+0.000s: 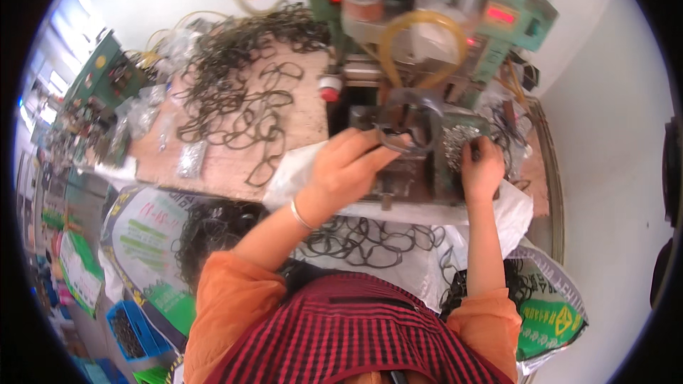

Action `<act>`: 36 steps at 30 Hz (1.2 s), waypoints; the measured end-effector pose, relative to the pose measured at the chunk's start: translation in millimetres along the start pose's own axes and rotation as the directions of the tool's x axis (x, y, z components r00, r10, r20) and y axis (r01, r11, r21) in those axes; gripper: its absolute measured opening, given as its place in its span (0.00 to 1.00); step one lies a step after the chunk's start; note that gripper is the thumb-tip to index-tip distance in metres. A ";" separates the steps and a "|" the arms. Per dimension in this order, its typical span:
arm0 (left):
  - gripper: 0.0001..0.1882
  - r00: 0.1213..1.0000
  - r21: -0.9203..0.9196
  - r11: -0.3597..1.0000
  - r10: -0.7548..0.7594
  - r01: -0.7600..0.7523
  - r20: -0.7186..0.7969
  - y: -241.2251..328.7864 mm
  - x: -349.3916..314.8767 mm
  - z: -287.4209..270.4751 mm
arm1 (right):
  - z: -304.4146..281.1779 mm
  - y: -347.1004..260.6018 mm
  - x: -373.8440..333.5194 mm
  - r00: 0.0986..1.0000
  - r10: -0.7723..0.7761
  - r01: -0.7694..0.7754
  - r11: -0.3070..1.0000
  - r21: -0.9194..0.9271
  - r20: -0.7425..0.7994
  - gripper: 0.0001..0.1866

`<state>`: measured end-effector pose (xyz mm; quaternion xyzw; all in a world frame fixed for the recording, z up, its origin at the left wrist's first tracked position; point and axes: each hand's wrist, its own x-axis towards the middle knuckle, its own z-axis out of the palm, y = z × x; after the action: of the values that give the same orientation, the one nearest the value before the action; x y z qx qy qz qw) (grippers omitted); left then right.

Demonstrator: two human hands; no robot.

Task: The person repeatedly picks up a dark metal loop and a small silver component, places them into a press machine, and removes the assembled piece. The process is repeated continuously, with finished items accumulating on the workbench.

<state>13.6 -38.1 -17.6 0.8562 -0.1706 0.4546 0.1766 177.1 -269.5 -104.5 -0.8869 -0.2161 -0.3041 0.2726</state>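
Note:
My left hand reaches to the work spot of a green press machine, its thumb and forefinger drawn together by a clear curved guard. Whatever those fingers hold is blurred and partly hidden. Over a tray of small shiny metal pieces, to the right of the work spot, my right hand bends its fingers down at the pieces. Its fingertips are closed, and any piece between them is too small to make out. Thin dark loops lie on white sheeting below the press, close to my body.
A heap of dark loops spreads over the wooden tabletop at left, beside small clear bags. A red button sits at the press's left. Printed sacks flank me. A blue crate stands lower left.

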 end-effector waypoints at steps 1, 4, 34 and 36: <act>0.17 0.999 -0.024 0.999 -0.027 0.026 -0.045 3.4 -5.2 1.1 | 0.3 2.9 -2.2 1.000 0.011 -0.011 1.000 -0.003 -0.006 0.06; 0.16 0.982 0.004 0.993 -0.112 0.114 -0.154 22.7 -23.6 -30.3 | -1.4 0.7 -9.0 0.998 0.019 -0.017 1.000 0.021 -0.063 0.06; 0.05 0.735 -0.262 0.750 -0.656 0.608 -0.171 5.1 -92.9 -51.3 | -30.9 -102.7 24.5 0.988 0.115 -0.153 0.625 0.765 0.104 0.12; 0.03 0.957 -0.156 0.961 -0.253 0.230 -0.144 25.2 -59.3 -43.9 | -9.2 -111.5 10.5 0.949 0.215 -0.307 0.446 0.841 0.232 0.15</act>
<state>-60.7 -32.4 -40.6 0.8164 -0.0805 0.4851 0.3028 119.5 -188.4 -52.2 -0.6629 -0.2129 -0.0670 0.7147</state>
